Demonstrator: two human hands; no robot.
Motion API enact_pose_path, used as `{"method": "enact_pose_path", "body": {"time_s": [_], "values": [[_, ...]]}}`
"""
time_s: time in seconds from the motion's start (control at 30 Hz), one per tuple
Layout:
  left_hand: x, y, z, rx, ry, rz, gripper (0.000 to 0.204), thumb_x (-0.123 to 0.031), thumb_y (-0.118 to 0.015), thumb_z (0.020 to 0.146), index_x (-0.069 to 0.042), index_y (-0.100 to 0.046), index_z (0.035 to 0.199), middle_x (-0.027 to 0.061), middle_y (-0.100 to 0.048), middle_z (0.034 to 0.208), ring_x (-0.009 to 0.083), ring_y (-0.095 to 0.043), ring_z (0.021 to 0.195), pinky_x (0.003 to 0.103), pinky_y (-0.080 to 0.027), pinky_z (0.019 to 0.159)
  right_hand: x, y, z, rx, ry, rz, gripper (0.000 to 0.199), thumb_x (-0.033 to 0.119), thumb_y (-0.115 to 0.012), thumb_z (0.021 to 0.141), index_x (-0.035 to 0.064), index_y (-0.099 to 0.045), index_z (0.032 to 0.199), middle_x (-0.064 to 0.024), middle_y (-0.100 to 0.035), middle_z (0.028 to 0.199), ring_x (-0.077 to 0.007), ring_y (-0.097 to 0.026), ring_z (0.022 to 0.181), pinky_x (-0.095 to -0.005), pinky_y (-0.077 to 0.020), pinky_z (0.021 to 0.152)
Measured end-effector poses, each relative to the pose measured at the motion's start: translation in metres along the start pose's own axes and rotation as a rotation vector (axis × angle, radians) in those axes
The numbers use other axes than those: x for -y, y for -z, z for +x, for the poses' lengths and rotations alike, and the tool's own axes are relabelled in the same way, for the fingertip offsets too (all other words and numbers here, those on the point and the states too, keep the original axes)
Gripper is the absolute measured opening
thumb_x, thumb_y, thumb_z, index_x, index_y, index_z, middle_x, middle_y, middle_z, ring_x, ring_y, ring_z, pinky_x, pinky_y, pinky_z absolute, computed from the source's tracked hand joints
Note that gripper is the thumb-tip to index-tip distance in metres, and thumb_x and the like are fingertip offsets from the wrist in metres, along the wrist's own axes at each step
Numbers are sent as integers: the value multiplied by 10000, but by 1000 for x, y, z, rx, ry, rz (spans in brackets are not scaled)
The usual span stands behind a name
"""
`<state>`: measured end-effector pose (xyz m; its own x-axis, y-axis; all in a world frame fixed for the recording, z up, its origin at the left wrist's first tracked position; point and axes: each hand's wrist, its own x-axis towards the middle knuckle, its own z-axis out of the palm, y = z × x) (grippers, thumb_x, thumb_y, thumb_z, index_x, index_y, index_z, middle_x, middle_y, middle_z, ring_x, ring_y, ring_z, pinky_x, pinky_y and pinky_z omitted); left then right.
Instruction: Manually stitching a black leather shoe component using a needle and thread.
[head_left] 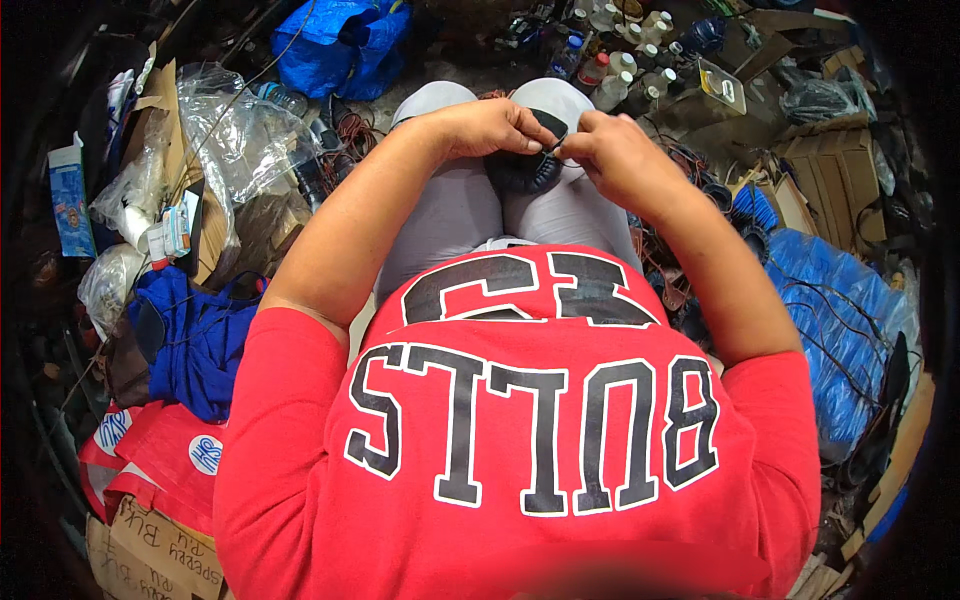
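A black shoe (pixel 525 174) with a rounded toe rests on my lap between my thighs, which are in light grey trousers. My left hand (pixel 490 127) grips its upper edge from the left, thumb and fingers closed on the dark material. From the right, my right hand (pixel 615 152) is pinched close to the same edge, its fingertips almost meeting those of the left. A thin dark strand seems to run between the fingertips, too small to make out. The shoe's far end is partly hidden by my fingers.
Bottles (pixel 620 65) stand in a cluster beyond my right knee, near a yellowish container (pixel 722 88). A blue plastic bag (pixel 345 50) lies ahead to the left. Clear plastic sheeting (pixel 240 130) and blue cloth (pixel 195 335) crowd my left; a blue plastic bundle (pixel 830 330) and cardboard (pixel 830 185) my right.
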<state>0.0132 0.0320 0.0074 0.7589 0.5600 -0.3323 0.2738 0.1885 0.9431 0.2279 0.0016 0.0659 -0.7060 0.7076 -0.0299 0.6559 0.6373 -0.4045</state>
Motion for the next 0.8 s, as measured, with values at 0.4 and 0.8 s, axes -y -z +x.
{"method": "enact_pose_path", "body": {"time_s": [0.4, 0.8], "values": [[8, -1, 11, -403, -126, 260, 319, 12, -707, 704, -34, -611, 1005, 36, -637, 884, 98, -576, 810, 258, -476, 727, -26, -22, 24, 130, -118, 397, 128, 105, -670, 728, 53, -676, 845, -72, -640, 748, -192, -601, 695, -310, -474, 661], [-13, -6, -89, -813, 242, 842, 270, -264, -614, 852, -10, -630, 943, 105, -596, 867, 193, -580, 796, 286, -444, 710, -66, -55, 2, -384, -239, 468, 112, 151, -654, 787, 48, -614, 812, -43, -541, 846, -147, -522, 788, -261, -420, 724]]}}
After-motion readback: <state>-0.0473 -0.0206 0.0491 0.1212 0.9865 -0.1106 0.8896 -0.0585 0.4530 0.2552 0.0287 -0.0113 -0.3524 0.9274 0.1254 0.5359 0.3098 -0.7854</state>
